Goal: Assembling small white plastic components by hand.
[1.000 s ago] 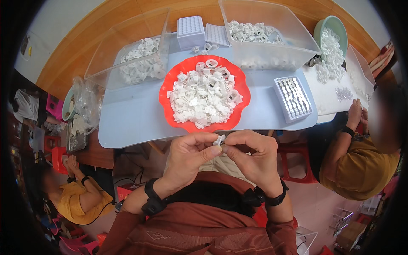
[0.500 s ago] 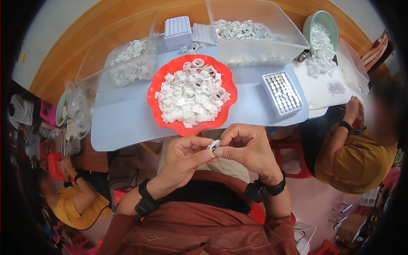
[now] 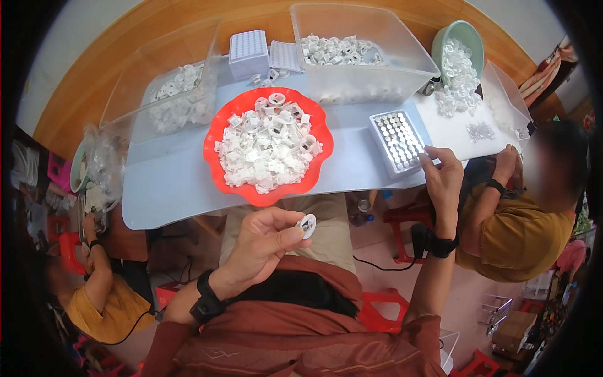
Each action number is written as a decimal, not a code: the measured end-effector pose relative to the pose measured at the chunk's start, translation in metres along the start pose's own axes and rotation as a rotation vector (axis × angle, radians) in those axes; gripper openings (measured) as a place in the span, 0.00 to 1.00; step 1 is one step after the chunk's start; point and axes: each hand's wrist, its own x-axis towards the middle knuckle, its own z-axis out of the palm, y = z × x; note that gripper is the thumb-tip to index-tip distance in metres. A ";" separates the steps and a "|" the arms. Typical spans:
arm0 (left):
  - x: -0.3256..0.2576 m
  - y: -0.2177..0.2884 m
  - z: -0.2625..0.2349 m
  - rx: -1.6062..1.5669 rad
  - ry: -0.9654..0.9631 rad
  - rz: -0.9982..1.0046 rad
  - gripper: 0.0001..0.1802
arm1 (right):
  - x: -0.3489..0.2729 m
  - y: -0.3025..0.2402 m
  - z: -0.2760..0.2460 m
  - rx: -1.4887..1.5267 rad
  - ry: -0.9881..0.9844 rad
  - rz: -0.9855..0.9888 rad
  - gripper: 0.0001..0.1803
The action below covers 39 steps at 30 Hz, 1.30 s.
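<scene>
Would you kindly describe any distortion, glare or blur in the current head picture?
Head view: fisheye distortion arches the wooden surface, with black corners; head view: the silver discs glint brightly; head view: small white parts in the red bowl look soft, their outlines blending.

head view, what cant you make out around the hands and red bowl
In the head view:
White round part: left edge, hidden by the left hand.
Right hand: whether it touches the silver discs, too small to tell.
Red bowl: floor, hidden by heaped white parts.
</scene>
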 end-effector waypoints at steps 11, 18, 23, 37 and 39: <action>0.001 -0.003 0.006 -0.013 0.016 -0.027 0.13 | 0.006 0.008 0.004 -0.122 -0.011 -0.021 0.10; 0.003 -0.006 0.005 0.003 0.007 -0.037 0.12 | 0.009 0.014 0.008 -0.043 -0.008 0.046 0.10; 0.002 -0.007 0.004 0.000 0.018 -0.046 0.12 | 0.006 0.019 0.013 -0.072 0.023 0.012 0.09; 0.008 -0.004 0.003 0.007 0.041 -0.042 0.14 | -0.068 -0.081 0.008 0.751 -0.290 0.248 0.04; 0.008 -0.005 0.004 -0.006 0.028 -0.037 0.13 | -0.078 -0.079 0.023 0.790 -0.332 -0.025 0.06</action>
